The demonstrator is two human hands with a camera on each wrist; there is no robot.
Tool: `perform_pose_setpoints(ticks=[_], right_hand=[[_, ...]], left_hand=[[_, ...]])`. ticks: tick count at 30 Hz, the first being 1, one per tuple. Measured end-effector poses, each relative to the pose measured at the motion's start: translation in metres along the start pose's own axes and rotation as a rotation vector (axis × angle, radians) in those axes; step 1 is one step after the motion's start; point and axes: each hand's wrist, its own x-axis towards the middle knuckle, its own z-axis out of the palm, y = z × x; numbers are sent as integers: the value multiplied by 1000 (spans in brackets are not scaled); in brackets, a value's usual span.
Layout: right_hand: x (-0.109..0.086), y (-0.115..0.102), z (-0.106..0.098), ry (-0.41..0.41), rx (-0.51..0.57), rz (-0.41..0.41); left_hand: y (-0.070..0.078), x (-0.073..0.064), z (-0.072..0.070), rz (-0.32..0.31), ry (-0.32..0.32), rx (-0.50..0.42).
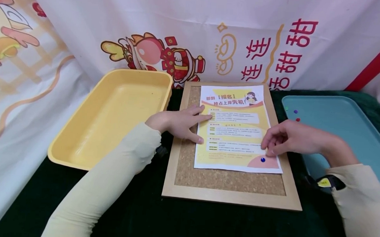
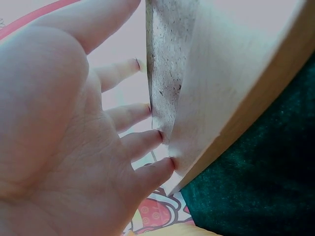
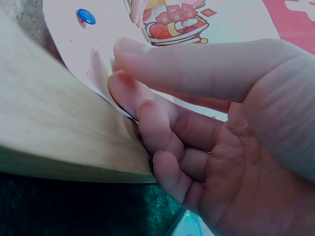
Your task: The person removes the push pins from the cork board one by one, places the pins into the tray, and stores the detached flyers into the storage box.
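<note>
A printed yellow-and-white poster (image 1: 235,115) lies on a wood-framed cork board (image 1: 232,179). A blue pushpin (image 1: 263,160) is in its lower right corner. My left hand (image 1: 183,123) is spread across the poster's left edge, fingertips touching the paper and thumb lower down. In the left wrist view its fingers (image 2: 130,118) are straight and apart. My right hand (image 1: 296,138) is at the right edge, just above the blue pin. Its thumb and forefinger pinch a small pale thing (image 3: 113,65) beside the paper's edge; its kind is too hidden to tell. The other fingers are curled.
A deep yellow tray (image 1: 73,162) stands left of the board. On the right is a blue-green tray (image 1: 347,141) with several small coloured pins (image 1: 295,111) near its far left corner. Dark green cloth (image 1: 220,224) covers the table; a printed curtain (image 1: 182,10) hangs behind.
</note>
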Motion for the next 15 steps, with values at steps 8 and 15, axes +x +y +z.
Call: perform_pose_setpoints(ticks=[8, 15], right_hand=[[-4, -4, 0, -63, 27, -8], [-2, -9, 4, -89, 10, -14]], left_hand=[[0, 0, 0, 3, 5, 9], [0, -1, 0, 3, 4, 9]])
